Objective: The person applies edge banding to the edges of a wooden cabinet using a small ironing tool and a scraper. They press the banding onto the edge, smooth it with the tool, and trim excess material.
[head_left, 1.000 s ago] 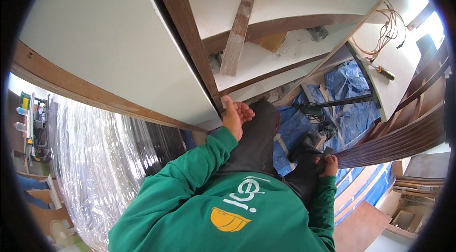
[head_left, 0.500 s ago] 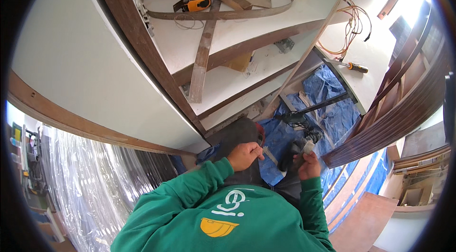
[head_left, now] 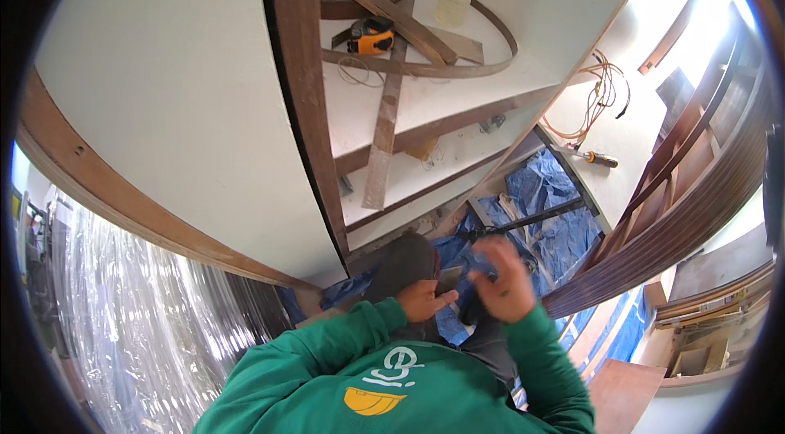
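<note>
My left hand (head_left: 423, 301) is low in front of my body beside my left knee, its thumb stretched out to the right and apart. Its other fingers are partly hidden, and I see nothing in it. My right hand (head_left: 503, 285) is raised a little to the right of it, smeared by motion. Its fingers are bent and apart from the thumb, with no held thing visible. Below and between the hands lie my dark trouser legs (head_left: 405, 262) and crumpled blue sheeting (head_left: 536, 246).
Ahead stands a white cabinet shelf (head_left: 466, 94) holding wood strips, a coiled edging band and an orange tape measure (head_left: 372, 37). A white door panel (head_left: 180, 98) fills the left. At right, a screwdriver (head_left: 601, 159) and an orange cord (head_left: 601, 98) lie on a white surface near slatted dark wood (head_left: 654, 258).
My right hand has risen toward the middle, and the light-coloured piece at its fingers no longer shows. My left hand has lowered and its thumb has spread. The view has turned left.
</note>
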Demonstrator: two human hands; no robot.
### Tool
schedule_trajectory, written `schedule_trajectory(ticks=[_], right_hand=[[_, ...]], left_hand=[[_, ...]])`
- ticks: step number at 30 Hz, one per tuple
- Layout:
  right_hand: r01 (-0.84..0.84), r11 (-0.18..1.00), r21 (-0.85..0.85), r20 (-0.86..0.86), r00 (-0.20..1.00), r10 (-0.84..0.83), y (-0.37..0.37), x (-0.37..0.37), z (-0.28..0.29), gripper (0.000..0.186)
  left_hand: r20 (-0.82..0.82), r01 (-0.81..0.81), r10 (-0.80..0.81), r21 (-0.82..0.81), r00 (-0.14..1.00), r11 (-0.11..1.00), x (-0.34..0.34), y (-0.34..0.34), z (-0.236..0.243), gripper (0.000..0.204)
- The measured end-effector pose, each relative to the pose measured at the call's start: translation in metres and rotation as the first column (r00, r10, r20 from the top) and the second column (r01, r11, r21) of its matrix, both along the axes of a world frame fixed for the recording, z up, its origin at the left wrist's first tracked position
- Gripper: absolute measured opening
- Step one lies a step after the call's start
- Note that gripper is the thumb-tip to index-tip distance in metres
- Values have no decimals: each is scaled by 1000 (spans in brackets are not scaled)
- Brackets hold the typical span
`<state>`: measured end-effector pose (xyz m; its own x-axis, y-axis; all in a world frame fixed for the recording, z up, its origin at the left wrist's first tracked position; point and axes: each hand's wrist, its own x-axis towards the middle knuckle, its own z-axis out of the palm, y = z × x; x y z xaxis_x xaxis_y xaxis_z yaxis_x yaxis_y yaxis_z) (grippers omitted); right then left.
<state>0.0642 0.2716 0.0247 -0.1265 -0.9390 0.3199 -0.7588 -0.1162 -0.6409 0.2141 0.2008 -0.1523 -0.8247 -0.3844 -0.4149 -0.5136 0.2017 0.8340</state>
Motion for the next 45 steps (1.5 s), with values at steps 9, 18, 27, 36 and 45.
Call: schedule_trajectory(ticks=[9, 18, 27, 36, 45], right_hand=[[-355, 877, -323, -566, 815, 121, -255, 8, 199, 22], [-176, 984, -2, -862, 499, 88, -392, 52, 206, 44], [-65, 991, 115, -865, 485, 133, -421, 46, 201, 37], [-27, 994, 110, -795, 598, 104, -423, 31, 206, 31], [-51, 999, -19, -260, 965, 44, -357, 1, 237, 26]], left_hand=[[-435, -301, 386, 253, 814, 919, 19, -14, -50, 49], [-446, -291, 343, 184, 827, 939, 25, -21, -56, 47], [-387, -390, 413, 139, 824, 910, 23, -22, -47, 51], [-370, -382, 380, 73, 847, 921, 26, -23, -47, 55], [-358, -373, 391, 120, 848, 920, 18, -21, -57, 51]])
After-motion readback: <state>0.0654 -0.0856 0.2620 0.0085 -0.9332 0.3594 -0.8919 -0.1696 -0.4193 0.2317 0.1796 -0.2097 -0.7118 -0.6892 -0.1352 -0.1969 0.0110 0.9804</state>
